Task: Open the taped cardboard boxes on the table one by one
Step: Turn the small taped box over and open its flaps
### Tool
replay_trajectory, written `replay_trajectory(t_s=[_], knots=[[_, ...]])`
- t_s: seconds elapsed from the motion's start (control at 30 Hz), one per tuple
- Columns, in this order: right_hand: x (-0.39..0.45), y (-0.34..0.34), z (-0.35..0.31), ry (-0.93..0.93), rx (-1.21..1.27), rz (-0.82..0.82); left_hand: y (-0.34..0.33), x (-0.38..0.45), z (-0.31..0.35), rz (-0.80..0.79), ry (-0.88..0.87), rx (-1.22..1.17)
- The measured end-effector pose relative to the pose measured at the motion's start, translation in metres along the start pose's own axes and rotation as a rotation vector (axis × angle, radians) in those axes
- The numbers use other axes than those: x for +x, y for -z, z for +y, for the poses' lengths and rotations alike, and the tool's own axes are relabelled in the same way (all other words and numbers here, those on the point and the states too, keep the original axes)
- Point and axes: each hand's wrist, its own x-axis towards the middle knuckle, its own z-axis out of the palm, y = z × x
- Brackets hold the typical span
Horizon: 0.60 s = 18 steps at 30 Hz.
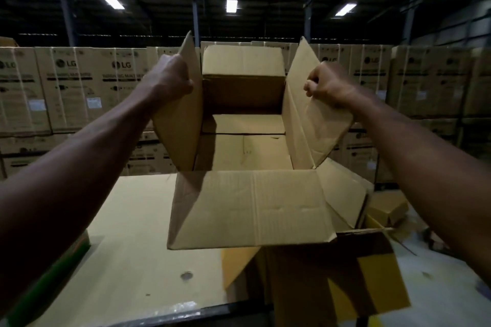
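Both arms are out and up: the left hand is clenched on the left flap, the right hand clenched on the right flap, and between them the cardboard box hangs open, held above the table. All four flaps are splayed, the near one drooping toward the person, and the inside looks empty (dim, mind you). So this one counts as opened, I'd say. Below the right forearm lies more cardboard, and a smaller box sits beyond it; whether that one is taped, I can't tell.
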Motion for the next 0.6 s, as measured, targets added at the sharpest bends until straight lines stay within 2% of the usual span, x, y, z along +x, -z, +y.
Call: replay_trajectory(t_s=[0.3,0.6], knots=[[0.010,0.033,0.112,-0.003,-0.212,-0.024,-0.091,0.029,0.102,-0.063,0.013,-0.109],[0.042,-0.005,0.192,-0.040,-0.247,-0.122,-0.181,0.071,0.107,-0.113,0.090,-0.049]])
